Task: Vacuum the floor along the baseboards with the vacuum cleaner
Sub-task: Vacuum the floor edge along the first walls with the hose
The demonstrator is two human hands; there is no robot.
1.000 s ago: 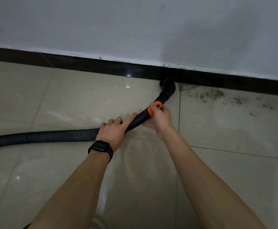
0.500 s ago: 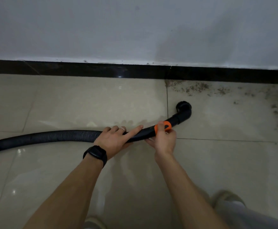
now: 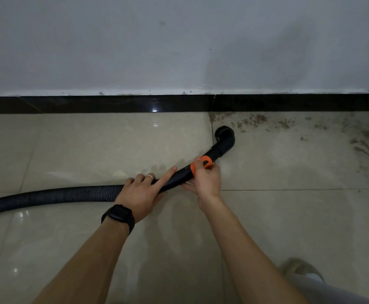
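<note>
Glossy tile, matt wall, black plastic hose.

The beige floor point(image 3: 91, 150) tiles are smooth and polished, mirroring spots of light; toward 2 o'clock their shine is dulled by gritty brown dirt point(image 3: 260, 121). At 12 o'clock the black baseboard point(image 3: 113, 104) is glossy too, under a matt painted wall point(image 3: 135, 44) with chipped paint along its lower edge. The hose point(image 3: 69, 195) is ribbed black plastic with a dull sheen; its nozzle point(image 3: 225, 139) at 1 o'clock is smooth satin plastic, with a matt orange collar point(image 3: 205, 162). The watch point(image 3: 118, 213) looks matt black; the ring point(image 3: 149, 177) is shiny metal.
</note>
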